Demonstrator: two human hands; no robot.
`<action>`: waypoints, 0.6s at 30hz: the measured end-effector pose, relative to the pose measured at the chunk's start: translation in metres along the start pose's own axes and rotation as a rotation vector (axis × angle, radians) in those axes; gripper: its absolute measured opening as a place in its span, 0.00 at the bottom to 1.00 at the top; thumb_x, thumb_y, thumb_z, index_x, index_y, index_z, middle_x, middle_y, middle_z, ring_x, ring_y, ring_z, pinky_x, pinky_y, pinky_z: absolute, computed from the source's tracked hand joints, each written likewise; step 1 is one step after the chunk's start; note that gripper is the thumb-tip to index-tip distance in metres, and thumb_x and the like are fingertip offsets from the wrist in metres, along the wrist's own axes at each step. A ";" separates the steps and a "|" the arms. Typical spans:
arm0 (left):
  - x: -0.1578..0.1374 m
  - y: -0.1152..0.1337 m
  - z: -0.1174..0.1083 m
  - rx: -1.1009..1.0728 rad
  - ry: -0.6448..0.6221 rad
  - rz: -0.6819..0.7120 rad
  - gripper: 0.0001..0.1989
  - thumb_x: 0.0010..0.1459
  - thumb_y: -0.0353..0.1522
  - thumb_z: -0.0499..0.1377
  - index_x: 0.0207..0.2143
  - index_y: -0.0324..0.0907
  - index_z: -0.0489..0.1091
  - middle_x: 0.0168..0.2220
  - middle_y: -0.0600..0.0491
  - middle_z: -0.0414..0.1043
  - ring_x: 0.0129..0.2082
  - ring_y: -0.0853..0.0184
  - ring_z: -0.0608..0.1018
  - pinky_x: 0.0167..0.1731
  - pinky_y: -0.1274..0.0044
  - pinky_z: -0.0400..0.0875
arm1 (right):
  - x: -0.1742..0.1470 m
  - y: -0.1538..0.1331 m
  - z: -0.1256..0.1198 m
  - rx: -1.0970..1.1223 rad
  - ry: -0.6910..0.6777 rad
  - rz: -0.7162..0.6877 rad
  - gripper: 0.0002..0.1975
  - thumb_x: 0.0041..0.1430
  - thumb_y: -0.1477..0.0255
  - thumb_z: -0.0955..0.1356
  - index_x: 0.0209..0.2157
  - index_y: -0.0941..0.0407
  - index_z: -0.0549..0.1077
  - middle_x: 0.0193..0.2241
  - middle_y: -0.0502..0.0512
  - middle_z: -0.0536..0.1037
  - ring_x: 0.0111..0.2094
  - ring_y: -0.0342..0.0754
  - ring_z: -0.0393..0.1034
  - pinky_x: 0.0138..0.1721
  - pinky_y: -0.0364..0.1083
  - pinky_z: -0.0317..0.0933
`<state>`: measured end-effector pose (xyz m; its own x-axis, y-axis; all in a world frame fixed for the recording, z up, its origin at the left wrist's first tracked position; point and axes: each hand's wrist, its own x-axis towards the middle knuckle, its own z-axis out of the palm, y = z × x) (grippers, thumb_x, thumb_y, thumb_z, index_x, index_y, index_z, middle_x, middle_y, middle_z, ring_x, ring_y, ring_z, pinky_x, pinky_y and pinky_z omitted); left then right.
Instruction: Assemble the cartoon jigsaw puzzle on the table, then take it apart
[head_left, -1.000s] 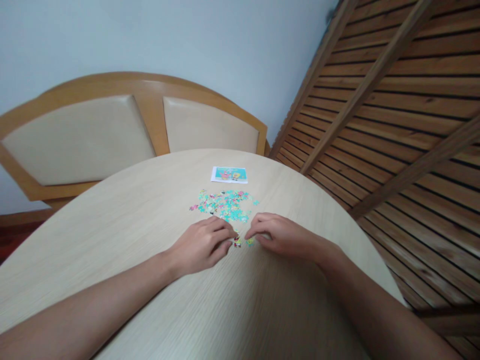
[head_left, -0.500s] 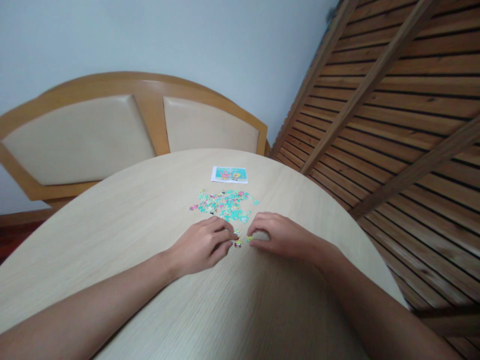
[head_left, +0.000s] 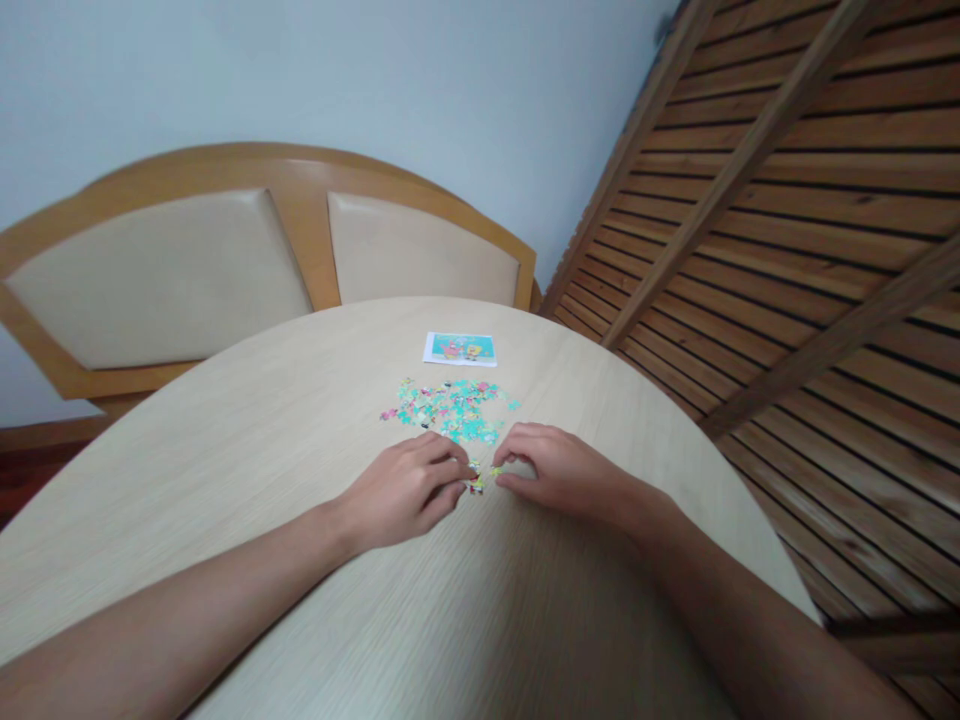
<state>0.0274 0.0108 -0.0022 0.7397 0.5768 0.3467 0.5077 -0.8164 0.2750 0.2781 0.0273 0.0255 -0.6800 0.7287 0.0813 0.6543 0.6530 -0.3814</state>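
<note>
A small cluster of joined yellow, red and white jigsaw puzzle pieces (head_left: 475,485) lies on the table in front of me. My left hand (head_left: 411,485) rests beside it, with thumb and fingers closed on its left edge, partly covering it. Just to the right, my right hand (head_left: 551,468) pinches a small yellow-green puzzle piece (head_left: 496,470) between thumb and fingers. A narrow gap separates that piece from the cluster. Beyond my hands spreads a heap of loose puzzle pieces (head_left: 457,405), mostly turquoise with some pink, yellow and white.
A printed picture card (head_left: 461,349) with two cartoon figures lies past the heap. The round pale wooden table (head_left: 300,400) carries everything. Behind it stands a padded wooden headboard (head_left: 319,240), and a slatted wooden panel (head_left: 750,300) slants along the right.
My right hand has shifted the yellow-green piece very slightly left and away from me. My left hand has stayed almost still at the cluster.
</note>
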 end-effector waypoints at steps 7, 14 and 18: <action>0.001 0.000 0.000 -0.006 -0.006 0.003 0.13 0.67 0.29 0.52 0.48 0.44 0.75 0.46 0.49 0.75 0.46 0.61 0.76 0.48 0.66 0.74 | -0.001 0.002 -0.001 -0.009 0.042 0.034 0.08 0.60 0.68 0.72 0.40 0.56 0.78 0.40 0.55 0.80 0.44 0.52 0.74 0.48 0.49 0.64; 0.000 0.000 -0.001 -0.009 -0.008 0.002 0.13 0.67 0.30 0.52 0.48 0.44 0.75 0.46 0.48 0.74 0.46 0.61 0.76 0.48 0.67 0.74 | 0.002 -0.002 0.004 0.035 0.040 0.056 0.05 0.60 0.70 0.72 0.37 0.56 0.77 0.39 0.54 0.79 0.43 0.51 0.73 0.48 0.49 0.64; 0.000 0.000 -0.001 -0.006 -0.017 -0.001 0.13 0.67 0.30 0.53 0.48 0.45 0.75 0.46 0.49 0.74 0.46 0.60 0.76 0.48 0.66 0.73 | 0.003 -0.001 0.010 0.077 0.057 0.071 0.04 0.59 0.73 0.71 0.37 0.56 0.77 0.39 0.55 0.78 0.44 0.51 0.72 0.48 0.49 0.63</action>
<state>0.0270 0.0108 -0.0015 0.7466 0.5771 0.3311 0.5060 -0.8156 0.2806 0.2720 0.0268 0.0174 -0.6113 0.7847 0.1027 0.6714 0.5829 -0.4577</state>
